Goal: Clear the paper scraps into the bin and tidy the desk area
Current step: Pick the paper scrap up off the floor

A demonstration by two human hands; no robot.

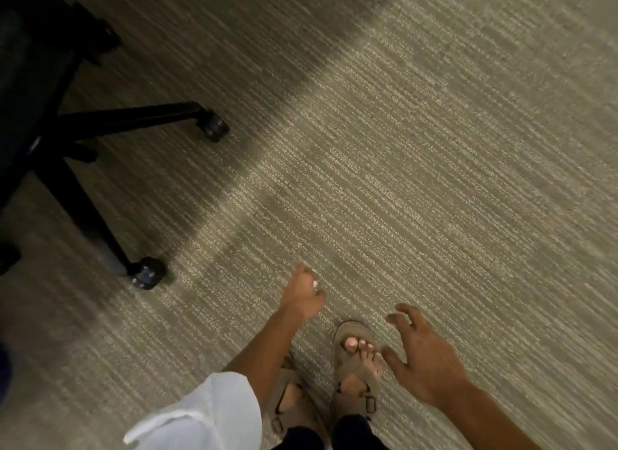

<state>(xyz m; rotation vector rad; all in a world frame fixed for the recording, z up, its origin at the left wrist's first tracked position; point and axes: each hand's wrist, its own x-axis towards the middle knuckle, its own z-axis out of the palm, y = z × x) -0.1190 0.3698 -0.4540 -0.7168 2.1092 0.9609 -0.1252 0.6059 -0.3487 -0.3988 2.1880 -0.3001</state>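
While your left hand (302,294) pinches something small and white, maybe a scrap, beyond your sandal (356,359), your right hand (424,359) hangs open-fingered and empty beside it; no bin shows.

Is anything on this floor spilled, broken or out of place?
Nothing stands out. The carpet shows no scraps or spills, and the office chair's wheeled base looks intact. The left hand is curled around something small and white, too blurred to identify; the right hand is open and empty.
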